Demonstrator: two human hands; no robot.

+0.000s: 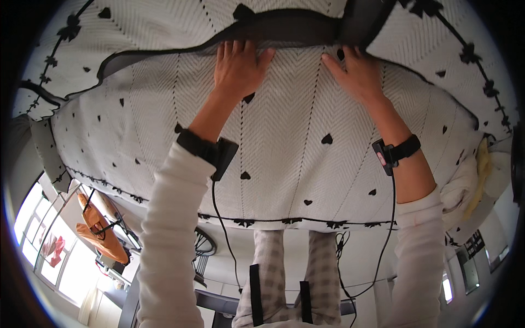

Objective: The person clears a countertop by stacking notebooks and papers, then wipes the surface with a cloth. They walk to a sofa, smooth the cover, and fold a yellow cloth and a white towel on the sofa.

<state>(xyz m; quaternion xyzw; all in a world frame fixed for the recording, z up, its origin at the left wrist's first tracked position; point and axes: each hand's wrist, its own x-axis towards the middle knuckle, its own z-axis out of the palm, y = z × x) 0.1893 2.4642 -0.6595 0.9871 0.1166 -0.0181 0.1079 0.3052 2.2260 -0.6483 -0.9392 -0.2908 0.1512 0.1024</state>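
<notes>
A white quilted cover (283,135) with a herringbone pattern, black hearts and a bow trim spreads before me. My left hand (240,67) lies palm down on it, fingers apart, their tips at the dark border (295,28) of a raised fold. To the right, my right hand (357,74) rests on the same cover with its thumb spread. Its fingertips also reach the dark border and are partly hidden there. Neither hand visibly grips the fabric. Each wrist carries a black strap with a small device and a cable.
Cables (392,229) hang from both wrist devices past my legs (268,262). A bundled white and yellow cloth (471,184) lies at the right end. At the lower left are an orange bag-like object (98,233), a window and a black spoked wheel (205,242).
</notes>
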